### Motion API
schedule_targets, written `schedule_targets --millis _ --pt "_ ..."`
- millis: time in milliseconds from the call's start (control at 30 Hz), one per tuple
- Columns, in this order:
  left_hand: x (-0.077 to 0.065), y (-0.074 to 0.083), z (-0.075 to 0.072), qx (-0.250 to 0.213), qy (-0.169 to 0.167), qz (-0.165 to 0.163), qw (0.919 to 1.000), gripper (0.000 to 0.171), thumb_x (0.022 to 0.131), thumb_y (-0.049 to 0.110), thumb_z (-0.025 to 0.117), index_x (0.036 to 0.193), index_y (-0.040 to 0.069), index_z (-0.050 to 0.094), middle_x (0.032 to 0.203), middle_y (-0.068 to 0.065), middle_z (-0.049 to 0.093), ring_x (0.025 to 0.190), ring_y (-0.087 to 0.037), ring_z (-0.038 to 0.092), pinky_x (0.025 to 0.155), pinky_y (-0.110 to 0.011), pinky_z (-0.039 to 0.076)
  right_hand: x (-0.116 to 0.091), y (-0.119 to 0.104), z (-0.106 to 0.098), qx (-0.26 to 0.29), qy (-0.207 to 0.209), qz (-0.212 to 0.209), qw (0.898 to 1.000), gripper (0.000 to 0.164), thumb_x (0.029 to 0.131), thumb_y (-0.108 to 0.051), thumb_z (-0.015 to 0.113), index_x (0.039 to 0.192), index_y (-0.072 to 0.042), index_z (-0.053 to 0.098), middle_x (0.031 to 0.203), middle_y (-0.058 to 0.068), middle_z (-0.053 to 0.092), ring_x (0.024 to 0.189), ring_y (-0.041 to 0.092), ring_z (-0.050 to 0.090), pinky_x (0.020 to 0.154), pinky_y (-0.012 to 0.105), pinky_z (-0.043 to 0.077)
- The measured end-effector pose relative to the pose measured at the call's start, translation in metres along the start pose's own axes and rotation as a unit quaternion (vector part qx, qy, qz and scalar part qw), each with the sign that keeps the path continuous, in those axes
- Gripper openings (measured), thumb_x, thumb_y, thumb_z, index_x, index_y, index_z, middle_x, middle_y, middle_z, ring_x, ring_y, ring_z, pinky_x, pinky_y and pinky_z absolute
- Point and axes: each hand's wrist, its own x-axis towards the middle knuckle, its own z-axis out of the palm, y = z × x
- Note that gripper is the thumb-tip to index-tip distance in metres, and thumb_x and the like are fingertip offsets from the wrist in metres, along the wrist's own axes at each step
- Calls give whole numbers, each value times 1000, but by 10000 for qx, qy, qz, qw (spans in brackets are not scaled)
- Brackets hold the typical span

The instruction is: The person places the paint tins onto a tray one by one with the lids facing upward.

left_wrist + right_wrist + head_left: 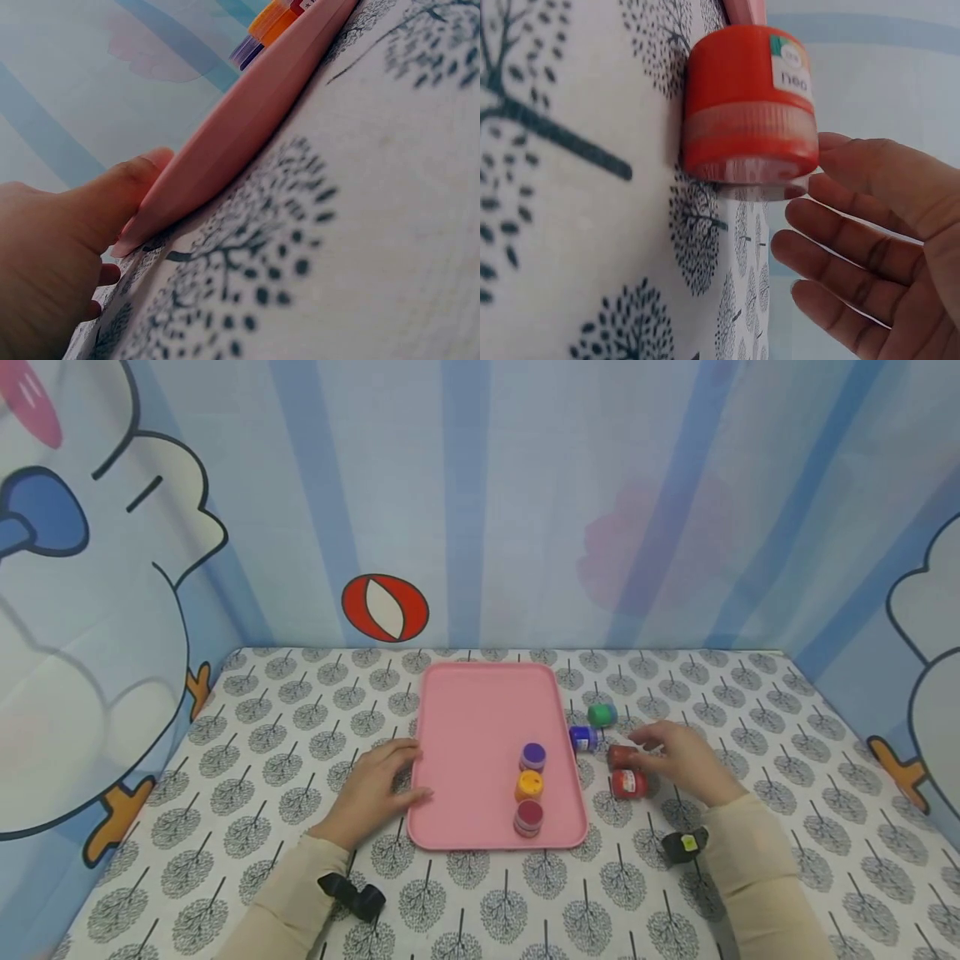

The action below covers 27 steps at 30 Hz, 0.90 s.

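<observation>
My left hand (377, 789) rests at the left edge of a pink tray (472, 710), its thumb touching the rim in the left wrist view. On the tray's right side, a purple-lidded jar (533, 757), an orange jar (529, 785) and a red-lidded jar (528, 818) stand in a row. To the right of the tray, my right hand (686, 762) reaches over a brownish-red jar (622, 756), fingers and thumb apart. A bright red jar (750, 82) with a white label lies on its side close to the thumb; whether they touch is unclear.
A blue jar (582, 739) lies against the tray's right edge, with a green jar (602, 715) behind it. The tablecloth (465, 893) has a tree print. A cartoon-printed curtain (517, 510) closes off the back of the table.
</observation>
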Motion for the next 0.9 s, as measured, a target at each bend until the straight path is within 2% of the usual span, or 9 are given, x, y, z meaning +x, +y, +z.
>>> schedule_targets --millis 367,567,900 --pt "0 0 -1 -2 8 18 10000 59 73 46 68 118 10 56 131 -1 51 121 -23 47 103 -45 36 -1 4 0 -59 -195 160 9997 45 80 -34 65 111 -1 60 104 16 66 87 24 64 79 42 53" --pt "0 1 -1 -14 2 31 10000 59 73 46 68 118 10 56 131 -2 50 121 -23 47 103 -45 36 -1 6 2 -58 -375 280 9989 44 81 -35 63 110 -2 61 103 15 65 89 26 62 81 46 51" --pt "0 0 0 27 -18 17 10000 60 73 47 67 119 10 56 132 -1 50 122 -23 46 103 -46 36 -2 8 4 -72 -327 244 9991 38 81 -35 63 106 -6 61 99 11 66 89 25 62 80 45 51"
